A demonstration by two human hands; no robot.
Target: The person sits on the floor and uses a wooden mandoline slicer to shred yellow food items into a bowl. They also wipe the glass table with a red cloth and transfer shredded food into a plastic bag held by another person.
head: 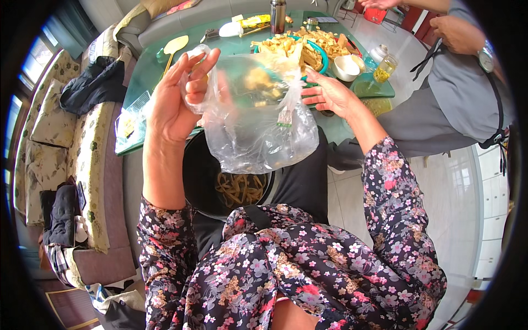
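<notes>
A clear plastic bag [260,144] hangs before me, puffed out and see-through, with a small printed patch on its right side. My left hand [175,97] grips its upper left handle, fingers curled in the film. At the bag's right edge, my right hand [336,97] has its fingers apart; they are close to the bunched film, and contact is hard to judge. Below the bag stands a black bucket [202,165] between my legs, with brownish strips [243,187] at the bottom. Behind the bag, a turquoise basin [324,62] is heaped with pale yellow broken pieces [284,43].
The green glass table [136,95] carries a white bowl [346,68], a glass jar [385,68], a dark bottle [278,16] and a yellow fly swatter [176,44]. A person in grey trousers [429,119] is close at right. A sofa [90,152] runs along the left.
</notes>
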